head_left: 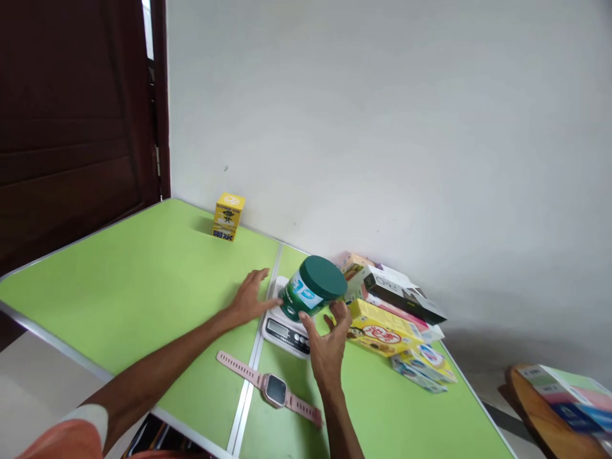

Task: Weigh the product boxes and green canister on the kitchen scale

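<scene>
A green canister [303, 298] with a dark green lid [324, 278] stands on a white kitchen scale [287, 336], whose small display and buttons face me. To its left is my left hand [249, 299], fingers spread, with the thumb reaching the canister's side. On the right, my right hand [329, 341] has its fingers apart and curved, thumb close to the canister's lower front. Whether either thumb touches it I cannot tell. Neither hand is closed around the canister. Below the scale lies a pink smartwatch [276, 390], its strap stretched out across the table's metal seam.
The green folding table [143, 280] stands against the wall. A yellow box [228, 218] is upright at the back. Several boxes pile up on the right, among them a yellow box [382, 330] and a black box [401, 296]. A wooden stool [526, 401] holds more packages.
</scene>
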`<state>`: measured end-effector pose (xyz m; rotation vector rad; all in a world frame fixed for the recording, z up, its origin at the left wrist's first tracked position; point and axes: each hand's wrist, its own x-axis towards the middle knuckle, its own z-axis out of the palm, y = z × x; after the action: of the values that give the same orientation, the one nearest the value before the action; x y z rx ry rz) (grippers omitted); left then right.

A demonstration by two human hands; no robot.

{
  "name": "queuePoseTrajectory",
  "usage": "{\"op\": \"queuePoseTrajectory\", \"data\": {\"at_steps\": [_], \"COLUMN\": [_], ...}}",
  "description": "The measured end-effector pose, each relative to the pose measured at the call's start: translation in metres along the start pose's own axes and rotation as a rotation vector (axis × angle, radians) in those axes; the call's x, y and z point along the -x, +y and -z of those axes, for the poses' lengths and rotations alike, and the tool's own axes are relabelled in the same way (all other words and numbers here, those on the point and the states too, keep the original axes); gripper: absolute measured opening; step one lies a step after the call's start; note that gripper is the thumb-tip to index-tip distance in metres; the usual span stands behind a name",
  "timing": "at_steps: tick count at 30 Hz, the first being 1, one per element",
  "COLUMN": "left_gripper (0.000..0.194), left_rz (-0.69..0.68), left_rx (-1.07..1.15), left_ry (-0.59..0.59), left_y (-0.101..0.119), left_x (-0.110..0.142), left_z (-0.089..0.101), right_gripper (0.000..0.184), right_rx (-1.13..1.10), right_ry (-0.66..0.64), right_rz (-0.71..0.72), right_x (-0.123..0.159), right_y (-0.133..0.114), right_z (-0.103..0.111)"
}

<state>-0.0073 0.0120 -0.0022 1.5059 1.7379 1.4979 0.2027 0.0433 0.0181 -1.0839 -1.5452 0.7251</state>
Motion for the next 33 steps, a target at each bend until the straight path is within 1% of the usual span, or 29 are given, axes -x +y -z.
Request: {"op": "queuePoseTrajectory", "data": {"at_steps": [2, 3, 5, 6, 7, 9, 11, 14, 16, 19, 21, 24, 26, 29, 33], "left_gripper": [0.101, 0.106, 0.109, 0.108, 0.107, 0.104, 0.103, 0.107, 0.111, 0.112, 0.105, 0.097, 0.097, 0.097, 0.096], "left_rz": [-0.114, -0.149, -0.179, -0.183, -0.186, -0.199, -0.217, -0.186, -0.096, 0.067, 0.129, 0.177, 0.199, 0.211, 0.245], "left_rx": [-0.066, -0.092, -0.115, -0.113, -0.103, -0.076, -0.058, -0.073, -0.093, -0.145, -0.206, -0.302, -0.368, -0.464, -0.567], "left_ry": [-0.096, -0.155, -0.246, -0.270, -0.276, -0.240, -0.175, -0.090, -0.036, 0.100, 0.183, 0.215, 0.216, 0.191, 0.151], "left_y": [0.018, 0.025, 0.035, 0.037, 0.038, 0.036, 0.031, 0.015, -0.002, -0.037, -0.062, -0.091, -0.102, -0.110, -0.111], "left_x": [-0.007, -0.011, -0.020, -0.024, -0.028, -0.035, -0.043, -0.059, -0.069, -0.078, -0.079, -0.080, -0.084, -0.095, -0.108], "left_z": [-0.013, -0.018, -0.028, -0.031, -0.033, -0.031, -0.021, 0.005, 0.025, 0.049, 0.060, 0.069, 0.072, 0.077, 0.081], "right_gripper": [0.098, 0.098, 0.100, 0.102, 0.103, 0.102, 0.098, 0.091, 0.086, 0.081, 0.079, 0.076, 0.075, 0.077, 0.083], "right_rx": [0.021, 0.048, 0.108, 0.134, 0.150, 0.177, 0.198, 0.180, 0.139, 0.102, 0.106, 0.139, 0.157, 0.166, 0.159], "right_ry": [-0.070, -0.087, -0.080, -0.061, -0.042, -0.025, -0.039, -0.103, -0.137, -0.164, -0.172, -0.163, -0.154, -0.124, -0.125], "right_rz": [-0.041, -0.064, -0.102, -0.111, -0.108, -0.076, -0.030, -0.013, -0.043, -0.073, -0.074, -0.094, -0.105, -0.096, -0.073], "right_x": [-0.015, -0.021, -0.031, -0.034, -0.037, -0.043, -0.051, -0.069, -0.083, -0.102, -0.113, -0.125, -0.130, -0.137, -0.147], "right_y": [-0.006, -0.008, -0.011, -0.012, -0.014, -0.020, -0.030, -0.043, -0.045, -0.038, -0.030, -0.015, -0.007, 0.003, 0.011], "right_z": [-0.010, -0.014, -0.018, -0.019, -0.021, -0.027, -0.041, -0.075, -0.104, -0.148, -0.173, -0.201, -0.217, -0.239, -0.264]}}
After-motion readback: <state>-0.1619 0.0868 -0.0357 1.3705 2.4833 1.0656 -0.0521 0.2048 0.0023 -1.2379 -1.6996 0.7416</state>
